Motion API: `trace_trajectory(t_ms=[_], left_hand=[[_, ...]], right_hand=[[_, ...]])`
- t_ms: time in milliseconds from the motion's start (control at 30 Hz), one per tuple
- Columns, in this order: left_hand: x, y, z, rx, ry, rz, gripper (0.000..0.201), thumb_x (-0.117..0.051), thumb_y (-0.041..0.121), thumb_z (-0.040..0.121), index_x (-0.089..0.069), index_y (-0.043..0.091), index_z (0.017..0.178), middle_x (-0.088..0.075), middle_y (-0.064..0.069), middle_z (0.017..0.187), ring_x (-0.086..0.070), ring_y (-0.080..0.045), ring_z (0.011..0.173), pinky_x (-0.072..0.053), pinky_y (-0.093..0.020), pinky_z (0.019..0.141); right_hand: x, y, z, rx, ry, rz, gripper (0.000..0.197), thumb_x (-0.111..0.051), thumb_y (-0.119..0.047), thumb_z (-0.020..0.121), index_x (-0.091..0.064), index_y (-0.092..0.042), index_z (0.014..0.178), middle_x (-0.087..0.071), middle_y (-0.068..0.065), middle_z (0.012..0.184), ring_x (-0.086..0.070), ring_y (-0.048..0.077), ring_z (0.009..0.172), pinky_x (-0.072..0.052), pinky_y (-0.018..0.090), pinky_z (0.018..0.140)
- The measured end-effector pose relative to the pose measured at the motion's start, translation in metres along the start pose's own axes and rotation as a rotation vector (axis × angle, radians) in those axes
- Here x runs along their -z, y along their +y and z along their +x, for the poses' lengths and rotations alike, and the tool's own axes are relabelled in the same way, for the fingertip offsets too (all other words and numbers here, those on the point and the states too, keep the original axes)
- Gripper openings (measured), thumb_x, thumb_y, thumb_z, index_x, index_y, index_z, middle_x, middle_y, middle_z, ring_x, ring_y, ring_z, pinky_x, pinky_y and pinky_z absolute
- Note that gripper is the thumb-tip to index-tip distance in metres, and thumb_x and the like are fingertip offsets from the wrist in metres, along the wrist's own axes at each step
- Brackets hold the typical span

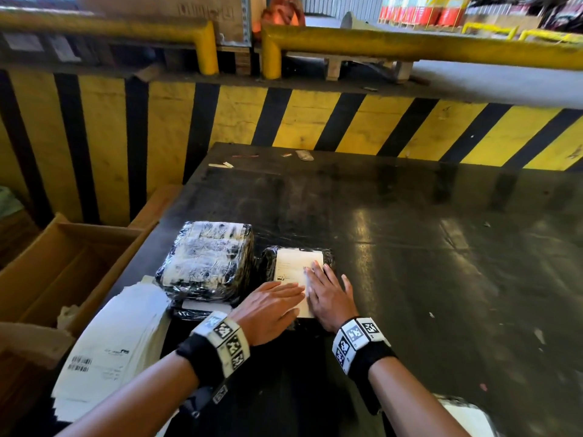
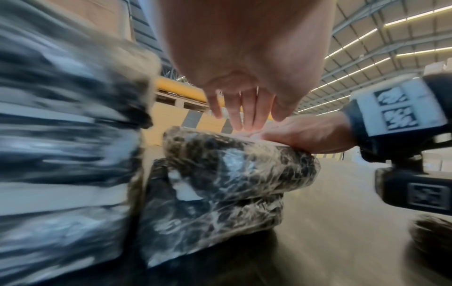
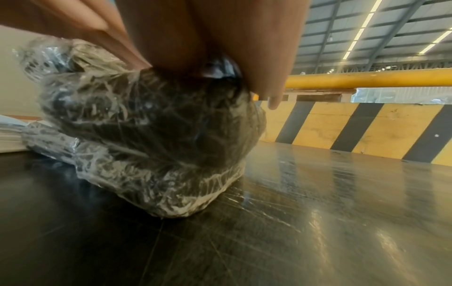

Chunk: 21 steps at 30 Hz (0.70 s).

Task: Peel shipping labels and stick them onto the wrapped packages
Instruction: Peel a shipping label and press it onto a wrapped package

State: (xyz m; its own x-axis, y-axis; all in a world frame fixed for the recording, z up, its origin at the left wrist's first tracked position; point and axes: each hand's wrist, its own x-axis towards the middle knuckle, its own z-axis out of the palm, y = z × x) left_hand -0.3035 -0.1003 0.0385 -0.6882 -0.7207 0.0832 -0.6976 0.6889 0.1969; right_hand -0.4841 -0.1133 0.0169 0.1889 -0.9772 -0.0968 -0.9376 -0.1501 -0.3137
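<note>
A small black package (image 1: 268, 257) wrapped in clear film lies on the dark table (image 1: 410, 247), with a white shipping label (image 1: 291, 269) on its top. Both hands lie flat on that label with straight fingers. My left hand (image 1: 271, 307) presses its near left part, my right hand (image 1: 328, 294) its right side. The left wrist view shows the same package (image 2: 232, 174) from the side, my left fingers (image 2: 244, 116) and my right hand (image 2: 300, 135) on its top. In the right wrist view the package (image 3: 151, 135) sits under my right hand (image 3: 208, 48).
A larger film-wrapped package (image 1: 205, 260) stands just left of the small one. A stack of white label sheets (image 1: 110, 348) lies at the table's near left edge. An open cardboard box (image 1: 63, 272) sits lower left. A yellow-and-black striped barrier (image 1: 315, 121) runs behind the table.
</note>
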Motion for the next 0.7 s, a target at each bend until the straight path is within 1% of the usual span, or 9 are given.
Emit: trace_trajectory(t_ms=[67,100,167,233,367,467,533,600,700], left_hand=[[-0.006,0.001,0.012,0.047,-0.088,0.018,0.056,-0.018,0.04,0.097,-0.032,0.018,0.146,-0.027,0.003,0.154,-0.018,-0.008,0.144,-0.012,-0.035,0.12],[-0.008,-0.002,0.011,0.068,-0.103,0.024,0.059,-0.013,0.041,0.094,-0.03,0.019,0.147,-0.024,0.005,0.155,-0.014,-0.006,0.144,-0.006,-0.033,0.12],[-0.01,-0.011,0.003,0.074,-0.112,0.02,0.062,-0.01,0.042,0.092,-0.03,0.021,0.147,-0.023,0.007,0.155,-0.013,-0.003,0.144,0.003,-0.028,0.116],[-0.01,-0.018,-0.007,0.074,-0.111,0.002,0.064,-0.009,0.043,0.091,-0.032,0.022,0.146,-0.025,0.007,0.155,-0.016,-0.003,0.143,0.007,-0.026,0.113],[-0.001,-0.023,-0.02,0.066,-0.082,-0.035,0.066,-0.007,0.042,0.089,-0.039,0.019,0.143,-0.031,0.004,0.152,-0.025,-0.006,0.141,-0.001,-0.026,0.113],[0.012,-0.021,-0.02,0.08,-0.028,-0.055,0.045,-0.029,0.026,0.096,-0.054,0.015,0.131,-0.047,0.001,0.143,-0.043,-0.009,0.132,-0.019,-0.023,0.112],[0.019,-0.014,-0.007,0.07,0.046,-0.04,0.041,-0.034,0.02,0.093,-0.062,0.01,0.121,-0.057,-0.004,0.134,-0.054,-0.013,0.123,-0.033,-0.022,0.107],[0.017,-0.008,0.015,0.03,0.073,0.014,0.05,-0.026,0.021,0.089,-0.06,0.007,0.123,-0.055,-0.009,0.135,-0.051,-0.018,0.127,-0.031,-0.026,0.109],[0.009,-0.006,0.033,0.117,-0.054,0.058,0.049,-0.031,0.019,0.094,-0.038,0.011,0.141,-0.033,-0.006,0.152,-0.028,-0.017,0.142,-0.019,-0.033,0.118]], right_hand=[[0.001,0.001,0.0,-0.007,-0.006,0.022,0.049,-0.021,-0.033,0.102,-0.014,-0.031,0.15,-0.002,-0.013,0.16,0.003,0.009,0.147,0.002,0.047,0.116],[0.001,0.001,0.0,-0.008,-0.008,0.027,0.049,-0.021,-0.033,0.102,-0.014,-0.031,0.15,-0.001,-0.013,0.159,0.003,0.009,0.147,0.003,0.047,0.116],[0.0,0.001,0.0,-0.009,-0.01,0.027,0.049,-0.021,-0.033,0.102,-0.014,-0.032,0.15,-0.001,-0.014,0.159,0.004,0.008,0.146,0.003,0.046,0.116],[-0.001,0.001,0.001,-0.01,-0.009,0.026,0.048,-0.021,-0.032,0.102,-0.014,-0.032,0.15,-0.001,-0.014,0.159,0.004,0.008,0.146,0.003,0.046,0.116],[0.0,0.002,0.0,-0.003,-0.013,0.031,0.048,-0.021,-0.032,0.102,-0.014,-0.032,0.15,-0.001,-0.014,0.159,0.003,0.008,0.146,0.003,0.045,0.116],[0.001,0.001,0.0,-0.003,-0.02,0.033,0.048,-0.02,-0.031,0.102,-0.014,-0.032,0.15,-0.001,-0.014,0.159,0.003,0.008,0.146,0.003,0.045,0.117],[0.002,0.001,0.001,-0.01,-0.023,0.026,0.049,-0.02,-0.032,0.102,-0.014,-0.032,0.15,-0.001,-0.013,0.159,0.003,0.008,0.146,0.003,0.045,0.117],[0.003,0.001,0.002,-0.014,-0.031,0.018,0.048,-0.02,-0.033,0.102,-0.013,-0.032,0.15,-0.001,-0.013,0.159,0.002,0.008,0.147,0.002,0.045,0.117],[0.003,0.0,0.001,-0.015,-0.031,0.014,0.047,-0.019,-0.033,0.103,-0.014,-0.032,0.15,-0.002,-0.013,0.159,0.002,0.008,0.146,0.001,0.044,0.116]])
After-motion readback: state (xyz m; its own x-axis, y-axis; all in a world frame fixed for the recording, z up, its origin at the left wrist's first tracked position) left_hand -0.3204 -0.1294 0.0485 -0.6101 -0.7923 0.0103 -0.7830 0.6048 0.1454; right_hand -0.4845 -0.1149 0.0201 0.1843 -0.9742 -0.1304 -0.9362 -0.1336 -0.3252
